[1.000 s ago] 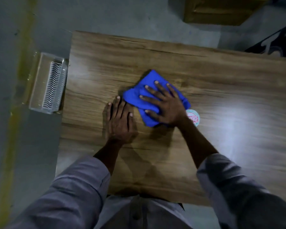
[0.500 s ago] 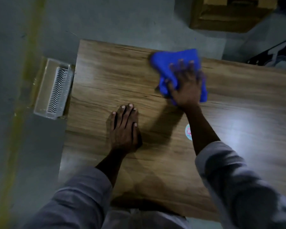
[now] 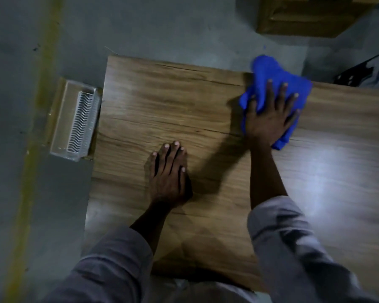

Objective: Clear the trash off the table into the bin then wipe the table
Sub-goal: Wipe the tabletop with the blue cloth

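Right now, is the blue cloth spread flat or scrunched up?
Scrunched up. The cloth bulges in uneven lumps under the right hand, which presses it down at the far edge of the table.

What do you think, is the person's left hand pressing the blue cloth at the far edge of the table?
Not quite. It is the right hand that presses the blue cloth at the far edge of the table. The left hand lies flat on the bare wood, apart from the cloth. The head view shows this.
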